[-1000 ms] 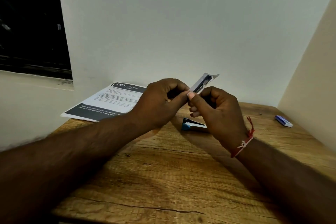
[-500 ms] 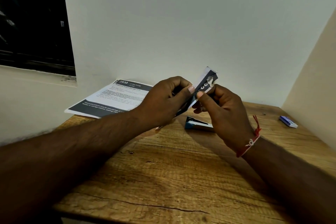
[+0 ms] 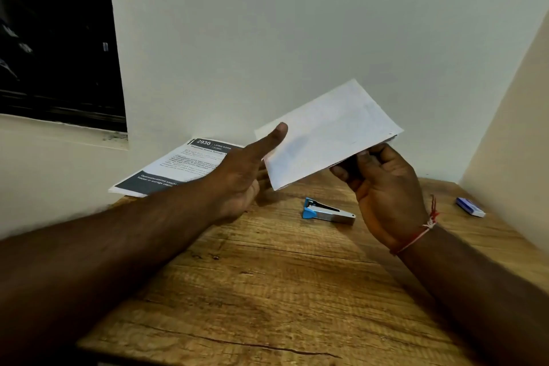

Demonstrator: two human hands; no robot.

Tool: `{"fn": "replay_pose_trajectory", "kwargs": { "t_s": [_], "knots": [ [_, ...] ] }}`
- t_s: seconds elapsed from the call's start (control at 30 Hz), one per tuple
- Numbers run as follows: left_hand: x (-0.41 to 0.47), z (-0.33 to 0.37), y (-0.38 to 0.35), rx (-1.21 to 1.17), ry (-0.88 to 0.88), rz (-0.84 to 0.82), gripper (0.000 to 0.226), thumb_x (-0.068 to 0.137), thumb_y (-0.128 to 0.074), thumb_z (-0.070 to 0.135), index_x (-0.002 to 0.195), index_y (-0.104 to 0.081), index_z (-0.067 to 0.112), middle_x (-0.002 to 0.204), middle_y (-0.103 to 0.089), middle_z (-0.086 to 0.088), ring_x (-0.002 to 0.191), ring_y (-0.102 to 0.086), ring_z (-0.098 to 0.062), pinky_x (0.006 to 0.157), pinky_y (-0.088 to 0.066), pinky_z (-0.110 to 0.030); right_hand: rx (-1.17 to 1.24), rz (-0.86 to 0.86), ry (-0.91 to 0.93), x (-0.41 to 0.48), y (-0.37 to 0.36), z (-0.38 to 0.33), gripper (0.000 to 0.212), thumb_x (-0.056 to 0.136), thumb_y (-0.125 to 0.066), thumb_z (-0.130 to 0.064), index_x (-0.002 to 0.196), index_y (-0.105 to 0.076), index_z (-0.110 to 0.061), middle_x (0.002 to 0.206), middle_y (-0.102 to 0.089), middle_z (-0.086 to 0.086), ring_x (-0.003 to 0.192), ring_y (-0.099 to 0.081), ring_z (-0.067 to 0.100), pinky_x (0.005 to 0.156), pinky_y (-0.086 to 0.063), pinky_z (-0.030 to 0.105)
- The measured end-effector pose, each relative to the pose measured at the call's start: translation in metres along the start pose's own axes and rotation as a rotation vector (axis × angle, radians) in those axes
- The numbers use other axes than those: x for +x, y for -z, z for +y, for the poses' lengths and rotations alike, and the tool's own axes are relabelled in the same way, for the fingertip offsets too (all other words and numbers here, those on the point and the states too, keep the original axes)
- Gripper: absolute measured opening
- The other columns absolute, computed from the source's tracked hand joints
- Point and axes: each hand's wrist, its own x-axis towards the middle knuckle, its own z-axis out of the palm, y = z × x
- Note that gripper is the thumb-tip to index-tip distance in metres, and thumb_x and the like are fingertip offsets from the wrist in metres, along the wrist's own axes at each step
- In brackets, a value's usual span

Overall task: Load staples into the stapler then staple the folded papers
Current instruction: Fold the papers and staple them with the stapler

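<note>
White folded paper (image 3: 329,134): held in the air between both hands, tilted, blank side up.
Left hand (image 3: 240,178): thumb laid straight on the paper's left edge, fingers beneath it and mostly hidden, so that the edge is pinched.
Right hand (image 3: 383,184): fingers curled, the paper's near right edge pinched.
Stapler (image 3: 328,211): laid on the wooden table (image 3: 267,291) below the paper, between the hands, nearer the right one, touched by neither.
Blue staple box (image 3: 470,206): set well right of the right hand.
Printed sheets (image 3: 175,169): laid beyond the left hand.

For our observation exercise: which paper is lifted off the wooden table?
The folded white paper, held by the left hand and right hand; the printed sheets with dark bands rest on it.
</note>
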Motion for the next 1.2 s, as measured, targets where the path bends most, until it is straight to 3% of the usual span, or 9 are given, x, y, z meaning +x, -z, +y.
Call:
{"fn": "replay_pose_trajectory", "kwargs": {
  "t_s": [0.1, 0.23, 0.37, 0.43, 0.6, 0.83, 0.97, 1.1, 1.2],
  "knots": [
    [0.000, -0.001, 0.000, -0.150, -0.009, -0.144, 0.059, 0.092, -0.089, 0.031, 0.144, -0.071, 0.010, 0.137, -0.081, -0.012, 0.133, -0.076, -0.031, 0.114, -0.060, -0.051, 0.013, 0.014, -0.033, 0.002, 0.002, 0.001, 0.025, 0.114, -0.051, -0.006, 0.121, -0.073, -0.013, 0.105, -0.083, 0.004, 0.100, -0.080, 0.021, 0.087, -0.068, 0.036],
    [-0.001, -0.003, 0.000, 0.058, -0.123, -0.067, 0.044, 0.091, -0.090, 0.018, 0.134, -0.078, 0.014, 0.126, -0.086, -0.006, 0.113, -0.083, -0.024, 0.084, -0.069, -0.040, 0.033, 0.029, -0.108, 0.002, 0.005, 0.000, 0.024, 0.114, -0.051, -0.009, 0.122, -0.073, -0.007, 0.099, -0.081, 0.009, 0.091, -0.078, 0.022, 0.085, -0.068, 0.036],
    [-0.001, -0.004, 0.005, 0.156, -0.196, 0.007, 0.037, 0.093, -0.091, 0.016, 0.128, -0.081, 0.015, 0.118, -0.088, -0.004, 0.106, -0.086, -0.022, 0.080, -0.069, -0.036, 0.184, -0.008, -0.219, 0.002, 0.007, -0.004, 0.027, 0.110, -0.056, -0.024, 0.119, -0.075, -0.007, 0.109, -0.077, 0.018, 0.099, -0.078, 0.033, 0.090, -0.067, 0.044],
    [-0.001, -0.003, 0.006, 0.205, -0.217, 0.022, 0.038, 0.092, -0.093, 0.018, 0.128, -0.081, 0.015, 0.117, -0.088, -0.004, 0.106, -0.087, -0.023, 0.082, -0.069, -0.038, 0.111, 0.006, -0.220, 0.002, 0.006, -0.003, 0.028, 0.109, -0.062, -0.031, 0.116, -0.074, -0.007, 0.108, -0.080, 0.019, 0.102, -0.080, 0.036, 0.089, -0.068, 0.044],
    [-0.002, -0.006, 0.006, 0.348, -0.254, 0.011, 0.042, 0.089, -0.096, 0.018, 0.128, -0.082, 0.012, 0.114, -0.089, -0.004, 0.103, -0.087, -0.024, 0.084, -0.072, -0.042, -0.195, 0.112, -0.126, 0.001, 0.008, 0.005, 0.010, 0.102, -0.076, -0.015, 0.111, -0.078, -0.011, 0.087, -0.084, 0.008, 0.088, -0.081, 0.030, 0.075, -0.069, 0.034],
    [0.002, -0.006, 0.011, 0.394, -0.255, 0.008, 0.035, 0.092, -0.092, 0.010, 0.125, -0.083, 0.003, 0.106, -0.089, -0.007, 0.083, -0.087, -0.017, 0.064, -0.065, -0.025, -0.228, 0.134, -0.116, 0.003, 0.010, 0.004, 0.008, 0.102, -0.076, -0.015, 0.109, -0.079, -0.016, 0.089, -0.084, 0.006, 0.085, -0.083, 0.027, 0.075, -0.069, 0.034],
    [0.007, -0.008, 0.012, 0.368, -0.241, 0.028, 0.034, 0.094, -0.091, 0.009, 0.126, -0.082, 0.002, 0.107, -0.089, -0.008, 0.080, -0.086, -0.017, 0.066, -0.066, -0.027, -0.237, 0.168, -0.150, 0.005, 0.013, 0.005, 0.016, 0.104, -0.074, -0.021, 0.111, -0.077, -0.007, 0.094, -0.082, 0.010, 0.088, -0.085, 0.028, 0.071, -0.069, 0.032],
    [0.011, -0.009, 0.012, 0.366, -0.246, 0.048, 0.033, 0.096, -0.089, 0.008, 0.126, -0.081, -0.002, 0.109, -0.086, -0.014, 0.062, -0.079, -0.011, 0.058, -0.062, -0.022, -0.195, 0.185, -0.189, 0.009, 0.018, 0.008, 0.022, 0.108, -0.068, -0.030, 0.106, -0.071, -0.008, 0.101, -0.078, 0.017, 0.092, -0.085, 0.029, 0.080, -0.066, 0.039],
    [0.015, -0.009, 0.018, 0.373, -0.265, 0.063, 0.037, 0.094, -0.090, 0.009, 0.128, -0.081, -0.001, 0.115, -0.086, -0.015, 0.072, -0.083, -0.018, 0.062, -0.064, -0.024, -0.193, 0.119, -0.232, 0.014, 0.023, 0.007, 0.037, 0.108, -0.062, -0.048, 0.114, -0.070, -0.013, 0.108, -0.082, 0.013, 0.105, -0.081, 0.034, 0.088, -0.061, 0.045]
  ]
}}
